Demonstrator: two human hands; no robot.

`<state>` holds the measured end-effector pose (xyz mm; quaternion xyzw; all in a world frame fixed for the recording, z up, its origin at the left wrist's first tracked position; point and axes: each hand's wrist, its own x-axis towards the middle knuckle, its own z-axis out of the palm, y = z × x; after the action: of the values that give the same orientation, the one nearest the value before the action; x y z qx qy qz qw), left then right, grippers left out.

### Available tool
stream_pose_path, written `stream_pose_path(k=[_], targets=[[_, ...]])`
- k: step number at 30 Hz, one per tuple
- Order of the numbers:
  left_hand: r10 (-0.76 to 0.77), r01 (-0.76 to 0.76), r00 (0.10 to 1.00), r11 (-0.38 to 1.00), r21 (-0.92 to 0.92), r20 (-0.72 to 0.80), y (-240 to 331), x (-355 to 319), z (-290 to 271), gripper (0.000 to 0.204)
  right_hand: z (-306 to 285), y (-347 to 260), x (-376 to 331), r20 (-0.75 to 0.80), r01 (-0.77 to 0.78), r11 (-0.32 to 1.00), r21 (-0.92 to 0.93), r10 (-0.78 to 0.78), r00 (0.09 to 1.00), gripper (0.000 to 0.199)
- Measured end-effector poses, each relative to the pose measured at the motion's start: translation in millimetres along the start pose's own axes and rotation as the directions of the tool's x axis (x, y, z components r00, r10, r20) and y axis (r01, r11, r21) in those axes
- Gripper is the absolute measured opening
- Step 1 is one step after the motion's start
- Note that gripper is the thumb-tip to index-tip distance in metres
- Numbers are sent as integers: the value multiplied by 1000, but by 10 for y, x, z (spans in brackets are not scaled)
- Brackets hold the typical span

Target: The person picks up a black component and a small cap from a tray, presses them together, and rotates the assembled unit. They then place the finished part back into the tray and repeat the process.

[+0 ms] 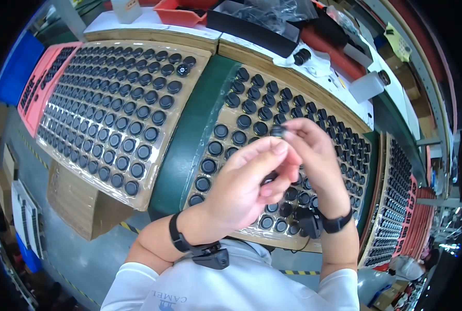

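My left hand (241, 189) and my right hand (316, 155) are raised together over a cardboard tray (225, 111) filled with several small round black parts. Between the fingertips of both hands sits one small black round part (278, 130). The right fingers pinch it from the right and the left thumb and forefinger touch it from below. Both wrists wear black bands. The hands hide the tray's middle rows.
A second cardboard tray (187, 52) of black round parts lies to the left, across a green belt (189, 135). A pink tray (31, 98) sits farther left, more trays (391, 207) at right. Orange bins, a white bottle (368, 85) and a black bar stand behind.
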<state>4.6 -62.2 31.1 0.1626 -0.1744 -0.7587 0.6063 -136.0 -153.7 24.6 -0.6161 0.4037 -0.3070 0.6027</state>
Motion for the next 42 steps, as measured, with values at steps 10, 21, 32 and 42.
stream_pose_path(k=[10,21,32,42], targets=[[171,-206,961,966,-153,-216,400,-422,-418,58,557,209,727,152,164,644,-747,-75,985,22],[235,-281,949,932,-229,-208,455,-515,-654,64,784,108,605,276,429,401,-809,-385,881,19],[220,-266,944,948,-177,-244,318,-440,-670,57,1138,55,-27,393,578,665,-472,-429,814,18],[454,-384,859,877,290,-235,360,-609,-782,43,588,28,392,298,461,508,-728,-371,880,18]])
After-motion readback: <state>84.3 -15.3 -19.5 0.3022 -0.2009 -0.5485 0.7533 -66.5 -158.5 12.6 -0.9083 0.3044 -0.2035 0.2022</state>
